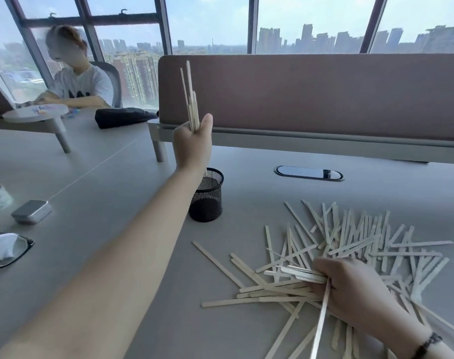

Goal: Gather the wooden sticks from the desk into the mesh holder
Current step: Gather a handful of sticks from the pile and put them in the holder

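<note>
I judge it early: left hand [192,143], fingers clenched round an upright bundle [191,104] above the mesh holder [206,200]; right hand [350,288] grips more; most wooden sticks [355,237] litter the bench [117,203].

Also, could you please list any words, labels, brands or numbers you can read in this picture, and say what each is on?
No text can be read.
White shirt of the seated person: dark print, mostly hidden and blurred, unreadable.
Tin: no label shows.
Mesh holder, sticks: no markings show.
Wristband: too small to tell.
</note>
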Action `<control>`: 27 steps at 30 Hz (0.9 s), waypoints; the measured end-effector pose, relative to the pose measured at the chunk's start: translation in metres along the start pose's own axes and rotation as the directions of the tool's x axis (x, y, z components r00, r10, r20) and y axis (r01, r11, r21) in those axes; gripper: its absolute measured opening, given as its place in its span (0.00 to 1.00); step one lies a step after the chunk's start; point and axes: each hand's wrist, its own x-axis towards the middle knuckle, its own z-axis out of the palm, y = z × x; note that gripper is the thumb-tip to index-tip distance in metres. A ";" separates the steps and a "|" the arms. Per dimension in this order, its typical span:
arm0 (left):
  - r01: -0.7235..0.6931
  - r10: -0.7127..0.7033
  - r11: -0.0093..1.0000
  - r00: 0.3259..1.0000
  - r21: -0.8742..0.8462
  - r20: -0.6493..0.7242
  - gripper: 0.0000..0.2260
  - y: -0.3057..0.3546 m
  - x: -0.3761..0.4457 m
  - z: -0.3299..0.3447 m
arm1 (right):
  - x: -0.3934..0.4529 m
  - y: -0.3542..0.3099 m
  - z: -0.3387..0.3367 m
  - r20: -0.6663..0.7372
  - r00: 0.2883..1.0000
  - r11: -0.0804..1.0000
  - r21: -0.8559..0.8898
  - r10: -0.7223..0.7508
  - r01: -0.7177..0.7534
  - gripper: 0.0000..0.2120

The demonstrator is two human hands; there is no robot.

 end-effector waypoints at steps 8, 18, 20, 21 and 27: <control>-0.049 0.019 0.959 0.994 0.278 0.110 0.19 -0.041 0.002 -0.007 | 0.002 -0.012 -0.005 0.035 0.999 1.000 -0.019 0.019 -0.018 0.22; -0.162 -0.067 0.713 0.953 0.682 0.296 0.13 -0.048 -0.007 -0.021 | 0.002 -0.017 -0.009 0.057 0.998 0.999 -0.035 0.032 -0.030 0.20; -0.170 -0.092 0.700 0.941 0.694 0.324 0.18 -0.051 -0.015 -0.023 | 0.002 -0.018 -0.010 0.059 0.998 0.999 -0.034 0.031 -0.029 0.20; -0.169 -0.081 0.704 0.946 0.690 0.314 0.18 -0.051 -0.018 -0.023 | 0.002 -0.018 -0.011 0.061 0.998 0.999 -0.030 0.030 -0.029 0.20; -0.185 -0.074 0.724 0.937 0.665 0.341 0.14 -0.042 -0.055 -0.019 | 0.002 -0.021 -0.013 0.029 1.000 1.000 -0.004 0.001 -0.001 0.18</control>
